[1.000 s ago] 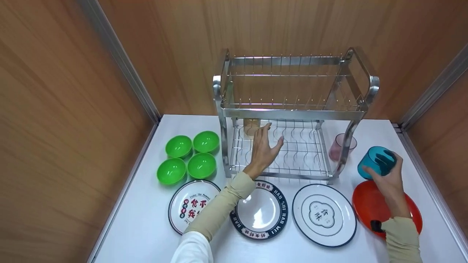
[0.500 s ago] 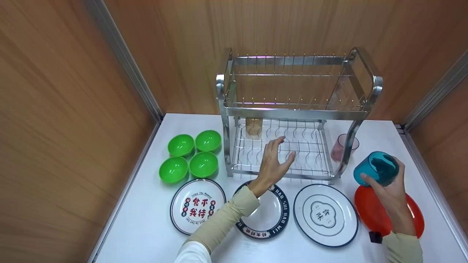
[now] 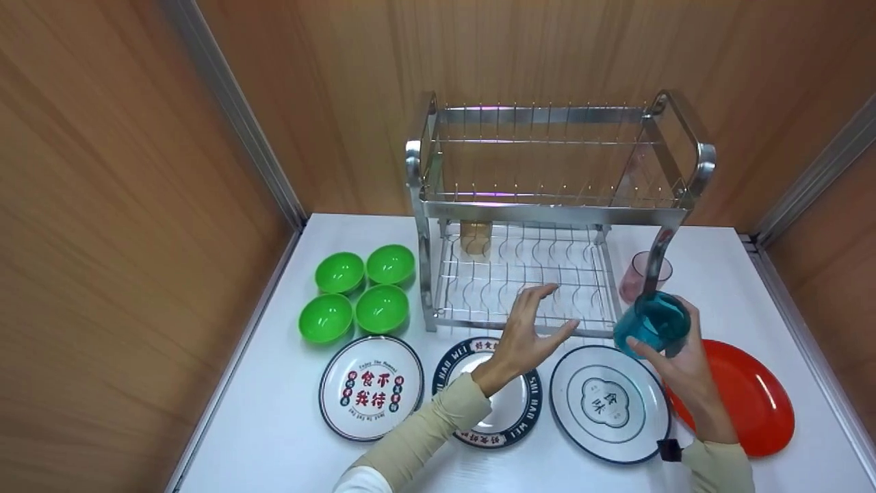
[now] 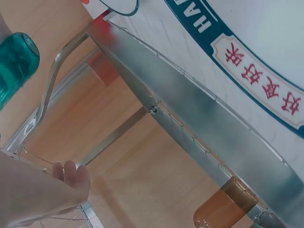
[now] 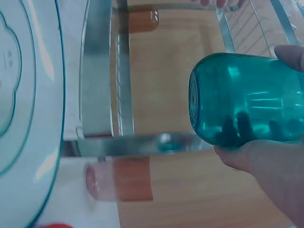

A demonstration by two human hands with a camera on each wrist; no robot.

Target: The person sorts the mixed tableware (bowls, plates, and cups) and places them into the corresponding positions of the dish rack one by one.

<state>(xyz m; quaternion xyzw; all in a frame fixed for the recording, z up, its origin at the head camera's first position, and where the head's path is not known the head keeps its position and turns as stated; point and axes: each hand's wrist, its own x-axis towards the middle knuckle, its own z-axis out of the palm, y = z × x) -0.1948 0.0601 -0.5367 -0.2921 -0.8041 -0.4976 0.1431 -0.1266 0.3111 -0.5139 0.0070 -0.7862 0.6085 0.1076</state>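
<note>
My right hand grips a teal see-through cup, tilted, by the front right corner of the dish rack. In the right wrist view, fingers show dark through the wall of this teal cup, whose base faces left. My left hand is held out with thumb and fingers spread, at the rack's front edge above a navy-rimmed plate. Nothing lies between its fingers. An amber cup stands at the left back of the rack's lower tier. Outside the rack's right side stands a pink cup.
Several green bowls sit left of the rack. Along the front lie a plate with red characters, a white plate with a dark rim and a red plate. Wooden walls enclose the white table.
My right hand has carried the teal cup from over the red plate leftward to the rack's front corner. My left hand has drawn back from the amber cup, toward the front and right.
</note>
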